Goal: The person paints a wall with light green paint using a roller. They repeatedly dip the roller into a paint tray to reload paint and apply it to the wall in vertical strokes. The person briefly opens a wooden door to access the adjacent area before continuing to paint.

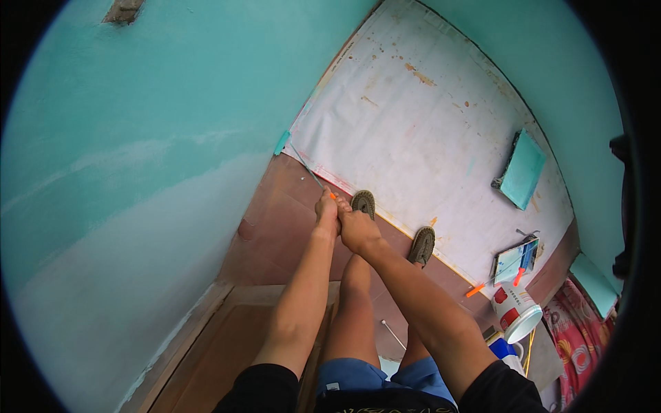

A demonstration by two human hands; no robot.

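Both hands are closed, one beside the other, around the orange handle of a paint roller (306, 166). My left hand (326, 212) is on the left of the grip, and my right hand (357, 229) wraps it from the right. From my fists a thin rod runs up and left to a teal roller head, which is at the foot of the left wall (138, 89). Teal paint covers the upper part of that wall; a pale whitish area shows lower down. Most of the handle is hidden by my fingers.
A stained white sheet (406, 117) lies over brown tiles (275, 213). On it, to the right, sits a teal-coated paint tray (525, 170). Nearby are a smaller tray (506, 263) with an orange-handled tool, a white bucket (516, 310) and red patterned cloth (575, 344). A wooden door (213, 358) is lower left.
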